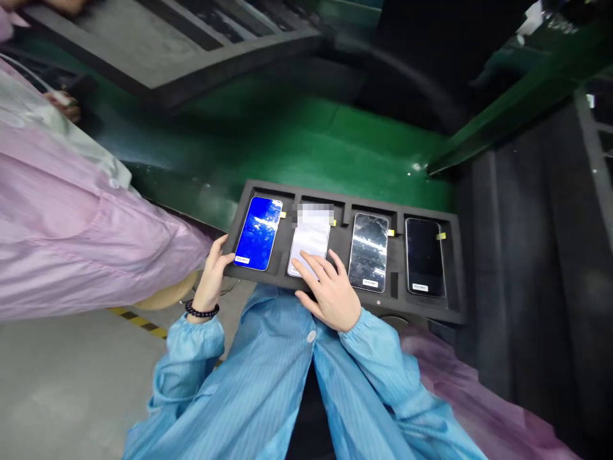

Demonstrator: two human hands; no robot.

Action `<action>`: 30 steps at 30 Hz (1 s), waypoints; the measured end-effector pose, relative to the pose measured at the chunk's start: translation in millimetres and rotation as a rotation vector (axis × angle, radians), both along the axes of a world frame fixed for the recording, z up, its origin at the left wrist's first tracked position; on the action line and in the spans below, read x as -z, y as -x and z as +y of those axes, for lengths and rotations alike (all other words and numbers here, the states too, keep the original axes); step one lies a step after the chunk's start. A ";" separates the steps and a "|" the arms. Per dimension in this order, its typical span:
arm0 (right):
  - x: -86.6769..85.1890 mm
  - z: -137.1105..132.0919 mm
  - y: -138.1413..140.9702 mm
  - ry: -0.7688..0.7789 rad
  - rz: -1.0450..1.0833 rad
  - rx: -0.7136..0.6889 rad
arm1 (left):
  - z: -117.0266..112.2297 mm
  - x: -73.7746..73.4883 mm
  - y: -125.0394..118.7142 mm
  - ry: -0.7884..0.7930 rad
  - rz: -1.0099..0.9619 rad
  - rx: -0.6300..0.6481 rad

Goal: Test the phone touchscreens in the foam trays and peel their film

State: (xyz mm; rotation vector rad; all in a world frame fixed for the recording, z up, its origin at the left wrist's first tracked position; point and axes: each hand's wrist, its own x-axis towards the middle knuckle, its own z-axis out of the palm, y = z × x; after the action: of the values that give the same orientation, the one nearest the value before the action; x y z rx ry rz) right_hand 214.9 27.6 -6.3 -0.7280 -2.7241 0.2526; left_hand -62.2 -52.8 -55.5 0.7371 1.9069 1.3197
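The right hand [330, 294] lies open, fingers spread on the pale-screened phone [310, 239] in a black foam tray [396, 246], while the left hand [213, 281] holds the tray's edge; a slipping grip could tip out the other phones [368, 252], and hard pressing could mark the screen.

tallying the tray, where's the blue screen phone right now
In the head view, the blue screen phone sits in the leftmost slot of the black foam tray, between the left hand and the white screen phone.
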 end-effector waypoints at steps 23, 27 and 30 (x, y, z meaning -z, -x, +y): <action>-43.4 90.9 -27.7 0.104 0.026 0.286 | 111.0 -84.6 -41.7 -0.259 0.611 0.571; -46.1 98.7 -21.4 0.112 0.051 0.273 | 158.0 -73.6 -67.5 -0.219 0.457 0.716; -44.1 88.4 -27.3 0.132 0.116 0.288 | 173.0 -61.8 -74.5 -0.222 0.420 0.717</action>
State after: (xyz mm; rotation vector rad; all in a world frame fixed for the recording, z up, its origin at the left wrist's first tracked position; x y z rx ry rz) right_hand 242.2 115.9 37.8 -1.0933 -2.4723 0.3959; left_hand 12.3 120.2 6.3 1.7276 1.5443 0.9577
